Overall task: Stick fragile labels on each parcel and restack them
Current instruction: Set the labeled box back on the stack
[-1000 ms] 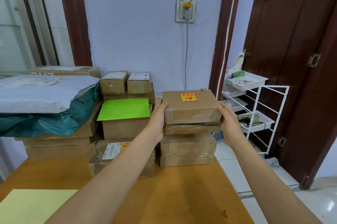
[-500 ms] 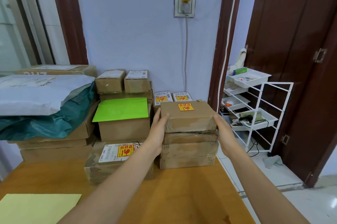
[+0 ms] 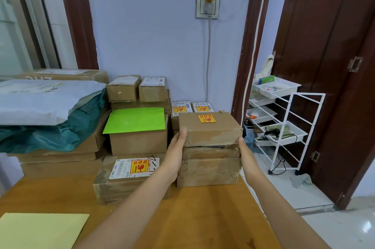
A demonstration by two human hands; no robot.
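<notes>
I hold the top parcel (image 3: 210,130) between both hands: my left hand (image 3: 176,154) lies flat against its left side, thumb up at the corner, and my right hand (image 3: 246,157) presses its right side. Neither hand curls around it. A fragile label (image 3: 207,118) sits on its top. The parcel rests on a stack of boxes (image 3: 209,167). Just left of my left hand lies a labelled flat box (image 3: 129,177). Beyond my right hand the table edge (image 3: 255,198) drops to open floor.
</notes>
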